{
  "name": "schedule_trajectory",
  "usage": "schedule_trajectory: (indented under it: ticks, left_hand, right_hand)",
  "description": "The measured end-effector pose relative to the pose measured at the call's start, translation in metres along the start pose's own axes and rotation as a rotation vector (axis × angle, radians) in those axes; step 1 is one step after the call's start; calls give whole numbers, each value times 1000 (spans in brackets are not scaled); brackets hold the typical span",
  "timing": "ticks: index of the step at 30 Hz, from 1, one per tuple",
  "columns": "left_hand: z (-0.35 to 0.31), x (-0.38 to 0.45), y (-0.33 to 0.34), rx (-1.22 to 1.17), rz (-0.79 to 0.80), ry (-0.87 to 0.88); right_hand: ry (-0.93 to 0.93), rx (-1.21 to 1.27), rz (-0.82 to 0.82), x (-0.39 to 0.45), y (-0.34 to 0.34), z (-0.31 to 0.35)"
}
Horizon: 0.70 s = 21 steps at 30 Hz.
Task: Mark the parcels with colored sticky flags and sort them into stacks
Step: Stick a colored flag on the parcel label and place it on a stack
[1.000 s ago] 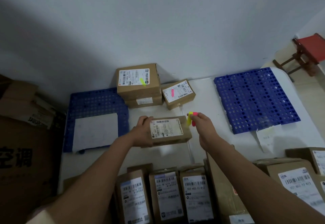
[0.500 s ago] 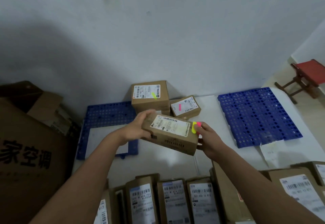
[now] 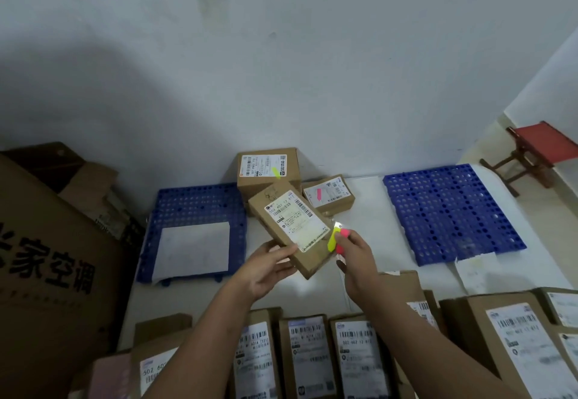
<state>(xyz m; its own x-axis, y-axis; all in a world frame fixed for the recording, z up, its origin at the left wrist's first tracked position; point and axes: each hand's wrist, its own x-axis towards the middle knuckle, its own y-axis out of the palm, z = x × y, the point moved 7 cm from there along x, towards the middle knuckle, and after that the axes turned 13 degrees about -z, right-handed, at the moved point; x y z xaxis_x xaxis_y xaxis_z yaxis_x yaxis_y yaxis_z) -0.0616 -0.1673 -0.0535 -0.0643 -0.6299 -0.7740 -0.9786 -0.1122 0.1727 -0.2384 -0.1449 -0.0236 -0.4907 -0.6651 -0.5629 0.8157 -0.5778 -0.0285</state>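
My left hand (image 3: 266, 268) grips the tilted parcel (image 3: 294, 229) by its near edge, above the white counter (image 3: 369, 189). My right hand (image 3: 356, 261) pinches the yellow and pink sticky flags (image 3: 336, 239) at the parcel's right corner. Two flagged parcels (image 3: 269, 168) sit against the wall.
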Motion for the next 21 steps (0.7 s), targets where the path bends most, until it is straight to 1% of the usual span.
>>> schedule_trajectory:
  ticks: [2, 6, 16, 21]
  left_hand:
    - [-4, -2, -12, 44, -1, 27]
    - [-9, -11, -20, 121, 49, 56]
    - [-6, -26, -14, 171, 127, 76]
    - [-3, -27, -14, 189, 150, 68]
  right_hand:
    - [19, 5, -42, 3, -5, -3]
    - [62, 28, -103, 6, -8, -8]
    - [142, 70, -129, -5, -10, -19]
    - [155, 151, -100, -16, -9, -14]
